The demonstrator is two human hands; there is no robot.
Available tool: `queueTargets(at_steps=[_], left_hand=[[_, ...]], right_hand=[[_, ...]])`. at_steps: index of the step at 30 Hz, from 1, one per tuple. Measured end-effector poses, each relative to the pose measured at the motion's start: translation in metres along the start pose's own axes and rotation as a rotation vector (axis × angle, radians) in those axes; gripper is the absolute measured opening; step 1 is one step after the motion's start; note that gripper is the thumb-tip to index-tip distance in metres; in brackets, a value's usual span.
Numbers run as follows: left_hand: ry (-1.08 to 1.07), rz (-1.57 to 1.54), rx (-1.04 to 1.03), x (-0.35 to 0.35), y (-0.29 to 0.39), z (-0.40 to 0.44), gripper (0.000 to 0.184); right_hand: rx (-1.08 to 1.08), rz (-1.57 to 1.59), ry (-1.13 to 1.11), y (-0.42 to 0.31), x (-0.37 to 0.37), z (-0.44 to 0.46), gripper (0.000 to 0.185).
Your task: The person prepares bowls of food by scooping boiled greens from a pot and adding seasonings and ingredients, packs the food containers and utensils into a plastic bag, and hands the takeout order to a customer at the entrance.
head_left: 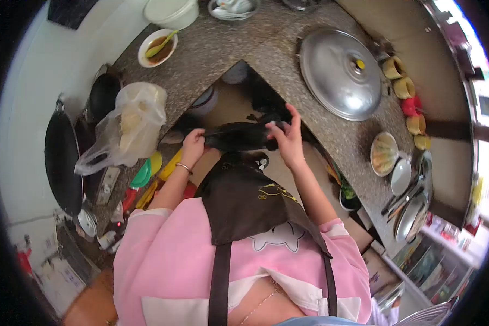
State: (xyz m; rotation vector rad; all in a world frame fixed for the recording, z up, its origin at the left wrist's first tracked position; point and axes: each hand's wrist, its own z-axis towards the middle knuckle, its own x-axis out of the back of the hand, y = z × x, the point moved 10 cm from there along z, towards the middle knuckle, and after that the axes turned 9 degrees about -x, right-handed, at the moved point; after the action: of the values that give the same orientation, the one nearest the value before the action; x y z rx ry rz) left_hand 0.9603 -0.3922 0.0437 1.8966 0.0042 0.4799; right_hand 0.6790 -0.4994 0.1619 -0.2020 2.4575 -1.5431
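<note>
My left hand [194,142] is closed on one end of a black bundle [236,136], and my right hand [289,142] pinches the other, with some fingers spread away from it. What the bundle is I can't tell. It stretches between my hands, near the bench's [242,46] inner corner. To my left, a plastic bag [138,119] sits by the bench's inner edge; to my right, a domed metal lid [339,70] lies near the opposite inner edge.
</note>
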Motion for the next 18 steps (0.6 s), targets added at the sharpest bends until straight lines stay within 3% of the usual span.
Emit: queueTargets(at_steps=[4, 5, 7, 9, 11, 12, 13, 14, 15, 17, 18], left_hand=[[0.101, -0.436, -0.358, -0.013, 0.111, 0.005, 0.018], [0.079, -0.558, -0.197, -0.023, 0.127, 0.006, 0.019], [-0.073, -0.783, -0.192, -0.046, 0.144, 0.024, 0.021], [-0.244, -0.904, 0.030, -0.063, 0.151, 0.033, 0.024], [-0.383, -0.971, 0.017, -0.063, 0.163, 0.043, 0.034], [-0.407, -1.027, 0.150, -0.061, 0.165, 0.045, 0.040], [-0.446, -0.985, 0.032, -0.048, 0.186, 0.053, 0.044], [-0.411, -0.856, 0.033, -0.033, 0.194, 0.063, 0.045], [-0.489, -0.976, 0.130, -0.025, 0.208, 0.068, 0.046], [-0.592, -1.029, 0.143, -0.015, 0.203, 0.094, 0.040], [-0.791, -0.782, -0.176, -0.018, 0.208, 0.101, 0.035]], right_hand=[[-0.002, -0.035, -0.060, -0.012, -0.025, 0.015, 0.066], [0.021, -0.035, -0.095, -0.021, -0.036, 0.016, 0.067], [0.023, -0.082, -0.142, -0.041, -0.057, 0.021, 0.068], [0.070, -0.071, -0.158, -0.061, -0.075, 0.030, 0.067], [-0.024, -0.348, -0.171, -0.084, -0.101, 0.031, 0.063], [0.137, -0.679, -0.230, -0.110, -0.129, 0.029, 0.063], [0.306, -1.011, -0.277, -0.132, -0.158, 0.025, 0.063], [0.489, -1.227, -0.296, -0.157, -0.184, 0.018, 0.059], [0.678, -1.438, -0.309, -0.183, -0.212, 0.010, 0.056], [0.668, -1.267, -0.354, -0.262, -0.260, 0.038, 0.038], [0.793, -1.165, -0.285, -0.296, -0.282, 0.053, 0.024]])
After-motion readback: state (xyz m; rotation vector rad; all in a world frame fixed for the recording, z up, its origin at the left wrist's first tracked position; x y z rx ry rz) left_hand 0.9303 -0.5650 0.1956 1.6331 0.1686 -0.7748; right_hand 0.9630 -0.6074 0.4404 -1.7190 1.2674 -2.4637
